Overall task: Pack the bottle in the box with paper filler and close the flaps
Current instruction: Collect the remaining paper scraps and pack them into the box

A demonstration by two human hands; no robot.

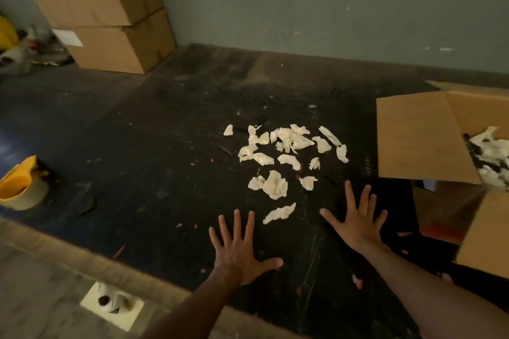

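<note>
Several crumpled pieces of pale paper filler lie scattered on the dark table. An open cardboard box stands at the right edge, flaps spread, with white paper and something dark inside; I cannot make out the bottle. My left hand hovers flat, fingers spread, just below the nearest scrap of paper. My right hand is also spread wide, to the right of that scrap and left of the box. Neither hand holds anything.
Two stacked closed cardboard boxes stand at the back left against the wall. A yellow tub sits at the table's left edge. The table's front edge runs diagonally below my hands, and floor clutter lies beyond at far left.
</note>
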